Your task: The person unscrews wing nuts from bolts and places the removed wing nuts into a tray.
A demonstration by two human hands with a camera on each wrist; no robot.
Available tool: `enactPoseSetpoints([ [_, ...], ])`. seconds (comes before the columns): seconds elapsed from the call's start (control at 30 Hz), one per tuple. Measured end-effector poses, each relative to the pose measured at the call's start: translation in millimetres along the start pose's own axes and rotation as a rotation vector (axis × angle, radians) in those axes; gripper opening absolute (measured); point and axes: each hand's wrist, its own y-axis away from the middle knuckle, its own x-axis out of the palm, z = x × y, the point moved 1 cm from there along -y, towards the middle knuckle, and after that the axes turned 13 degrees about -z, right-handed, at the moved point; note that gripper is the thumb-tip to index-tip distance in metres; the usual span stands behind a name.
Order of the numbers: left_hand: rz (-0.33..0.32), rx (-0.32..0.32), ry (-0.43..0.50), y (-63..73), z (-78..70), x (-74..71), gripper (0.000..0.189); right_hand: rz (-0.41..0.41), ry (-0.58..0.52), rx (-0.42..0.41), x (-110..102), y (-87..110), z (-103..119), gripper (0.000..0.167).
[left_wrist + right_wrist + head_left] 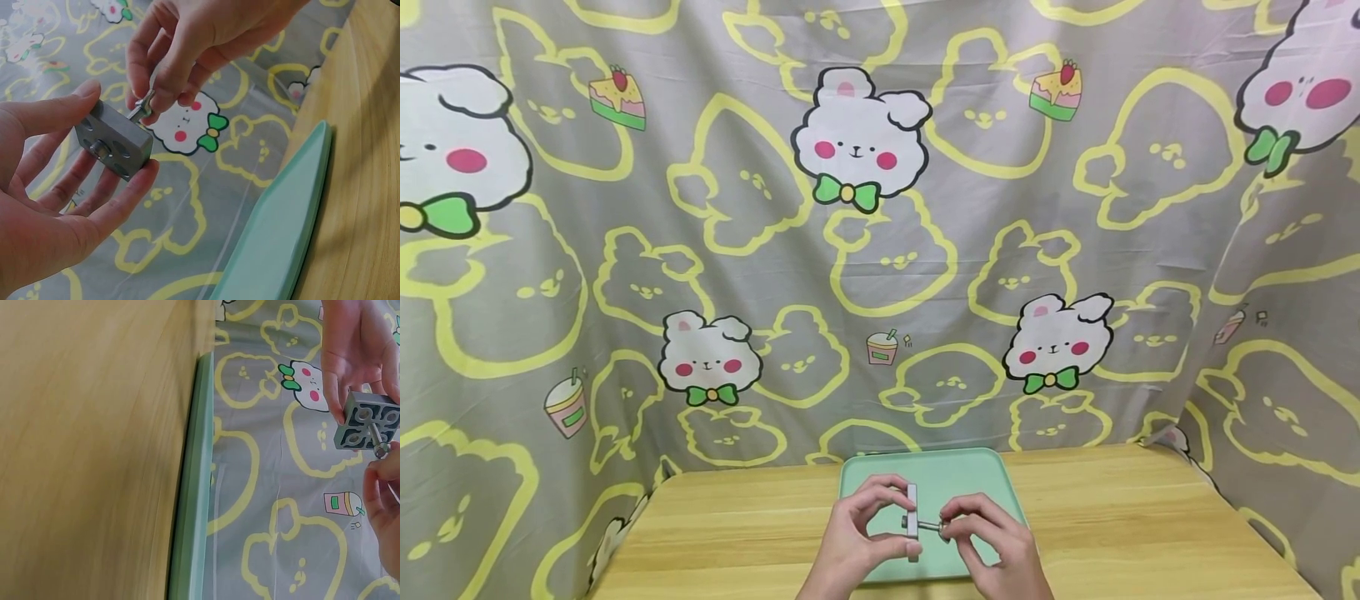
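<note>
A small square grey block (913, 510) with several round holes is held by its edges between the thumb and fingers of my left hand (859, 533). Through its centre hole runs a metal bolt (929, 526); the head shows on the left face and the shank sticks out to the right. On the shank's far end sits a small winged nut (145, 106), pinched by the thumb and fingertips of my right hand (996, 542). The block's right face, with moulded ribs around its holes, shows in the right wrist view. Both hands are above the tray.
A mint-green tray (925, 463) lies on the wood-grain table (737, 517), beneath the hands. Grey cloth (865, 275) printed with cartoon rabbits hangs behind the table and along both sides.
</note>
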Motion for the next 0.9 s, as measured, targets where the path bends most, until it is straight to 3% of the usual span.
enactPoseSetpoints([
  [0.1,0.002,-0.003,-0.001,0.3,-0.4,-0.2,0.042,-0.003,-0.004,0.016,0.0,1.7,-1.6,0.034],
  [0.17,0.003,-0.002,0.000,0.3,-0.6,-0.1,0.042,0.005,-0.013,0.078,-1.5,7.3,-7.4,0.043],
  [0.37,0.002,0.003,0.000,0.0,-0.6,-0.1,0.042,0.035,-0.123,0.420,-8.2,16.5,-16.5,0.028],
  [0.6,-0.007,0.000,-0.005,0.4,-1.2,-0.7,0.041,-0.004,-0.123,0.752,-8.5,12.1,-13.0,0.020],
  [0.77,-0.013,0.007,-0.009,0.5,-2.2,-0.4,0.043,-0.019,-0.169,0.986,-10.3,6.2,-12.6,0.027],
  [0.9,-0.021,0.009,-0.023,0.8,-2.9,0.2,0.040,0.044,-0.207,1.117,-11.0,6.3,-15.9,0.033],
])
